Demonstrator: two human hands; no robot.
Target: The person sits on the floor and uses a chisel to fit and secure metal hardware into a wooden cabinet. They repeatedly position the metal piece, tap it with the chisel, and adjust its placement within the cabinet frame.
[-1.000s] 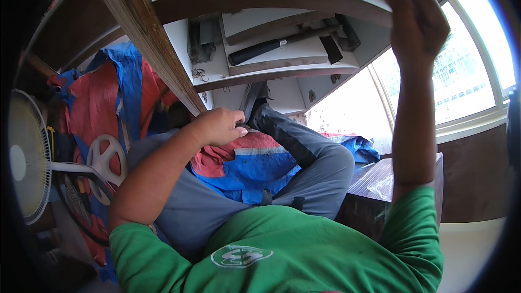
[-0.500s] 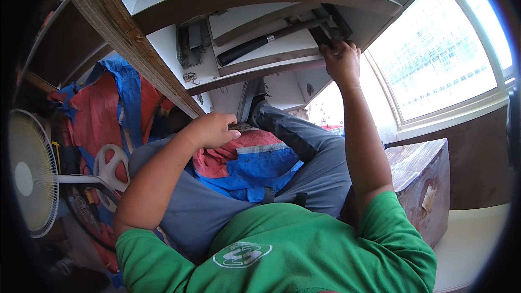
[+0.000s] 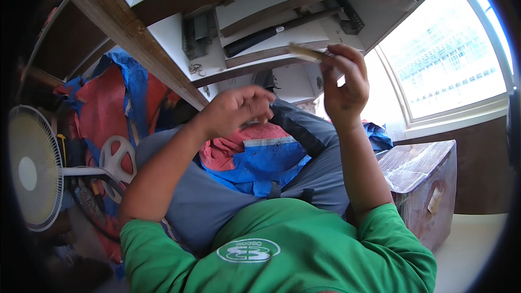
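Note:
My right hand is raised in front of the cabinet shelf, fingers pinched on a thin, flat, pale tan piece. Motion blurs that piece, so its exact kind is unclear. My left hand hovers above my lap at the shelf's lower edge, fingers loosely bent, with nothing seen in it. Behind the hands, a long tool with a black grip and dark shaft lies slantwise on boards on the shelf. Metal brackets stand at the shelf's left end.
A wooden post runs along the cabinet's left side. At the left are a white fan and red-blue tarp; more tarp lies between my legs. A plastic-wrapped box sits at right, under a bright window.
My right hand has drawn back from the shelf's right end, now with the pale piece in it. My left hand has lifted up and to the right. The view has shifted slightly.

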